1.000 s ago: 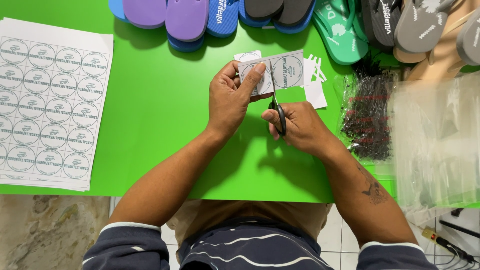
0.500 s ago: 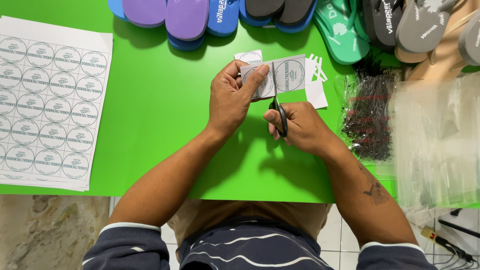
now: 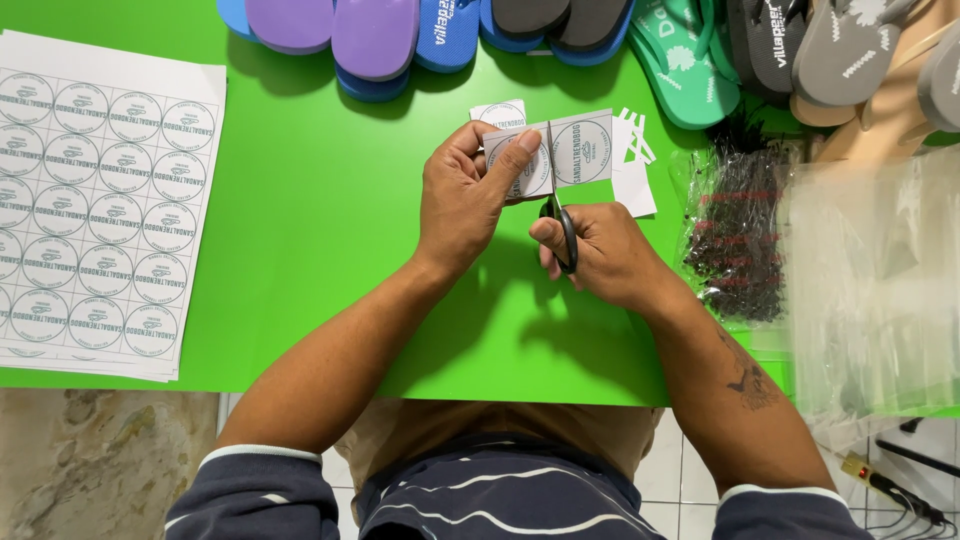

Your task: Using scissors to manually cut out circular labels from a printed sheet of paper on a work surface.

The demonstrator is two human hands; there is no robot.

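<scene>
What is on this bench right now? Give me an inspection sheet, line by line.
Surface: green table top, with tiled floor below its near edge.
Job's things: paper strip with two round labels, pinched by the left hand; black-handled scissors in the right hand, blades across the strip between the labels.
Clutter: stack of round-label sheets at left; cut paper scraps; bag of small dark pieces; clear plastic bags.
Grippers: both hands bare and occupied.
Cables: dark leads and a small tool on the floor at lower right.
Surroundings: row of flip-flops along the far edge.
</scene>
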